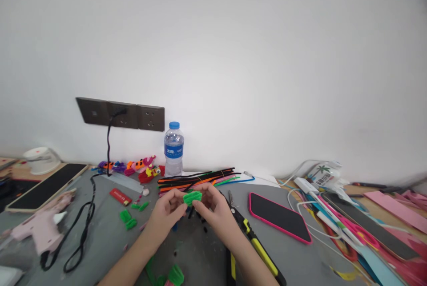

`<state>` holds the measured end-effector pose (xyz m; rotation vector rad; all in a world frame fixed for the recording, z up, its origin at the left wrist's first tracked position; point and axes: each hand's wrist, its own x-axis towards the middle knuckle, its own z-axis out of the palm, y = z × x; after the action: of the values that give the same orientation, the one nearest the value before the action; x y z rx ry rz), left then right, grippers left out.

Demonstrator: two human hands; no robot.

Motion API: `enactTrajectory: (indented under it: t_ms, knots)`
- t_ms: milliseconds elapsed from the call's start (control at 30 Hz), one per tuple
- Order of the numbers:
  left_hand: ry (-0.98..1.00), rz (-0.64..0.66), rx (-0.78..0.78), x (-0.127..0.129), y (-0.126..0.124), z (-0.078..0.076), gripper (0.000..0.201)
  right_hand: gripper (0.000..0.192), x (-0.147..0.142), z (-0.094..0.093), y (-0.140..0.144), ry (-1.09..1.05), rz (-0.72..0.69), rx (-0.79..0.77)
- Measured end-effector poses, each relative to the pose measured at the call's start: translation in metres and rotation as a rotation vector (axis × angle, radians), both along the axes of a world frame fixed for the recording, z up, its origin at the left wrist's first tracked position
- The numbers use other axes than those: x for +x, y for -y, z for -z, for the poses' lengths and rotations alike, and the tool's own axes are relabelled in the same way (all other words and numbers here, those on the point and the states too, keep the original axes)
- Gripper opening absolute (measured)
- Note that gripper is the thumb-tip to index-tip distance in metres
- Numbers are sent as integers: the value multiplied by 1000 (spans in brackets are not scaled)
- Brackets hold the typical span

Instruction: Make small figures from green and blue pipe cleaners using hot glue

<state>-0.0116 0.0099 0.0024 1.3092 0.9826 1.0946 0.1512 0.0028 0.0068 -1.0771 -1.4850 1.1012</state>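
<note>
Both of my hands meet over the grey table [200, 250] and pinch a small bright green pipe-cleaner piece [192, 197] between their fingertips. My left hand [167, 211] grips its left end and my right hand [213, 208] its right end. Just behind my hands lies a bundle of coloured pipe cleaners [200, 176]. Small green pipe-cleaner pieces [127, 219] lie to the left, and more green pieces [173, 275] sit near my left forearm.
A pink glue gun [43, 226] with a black cable [80, 228] lies at left. Black-and-yellow pliers [256, 246] and a pink-cased phone [279, 217] lie at right. A water bottle [174, 149] stands by the wall, with finished colourful figures [140, 168] beside it. Scissors and cables clutter the far right.
</note>
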Motion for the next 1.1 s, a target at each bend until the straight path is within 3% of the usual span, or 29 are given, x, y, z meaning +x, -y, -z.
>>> enactTrajectory:
  t_ms: [333,600,1100]
  knots:
    - [37,-101,57,-3,-3,8,19,27,2,11,-4,-37,24,24]
    - [27,-138,63,-4,-3,12,20,18,4,3,6,343,105,195]
    - [-166,-189,190,-2,1,13,17,21,9,23,-11,442,140,219]
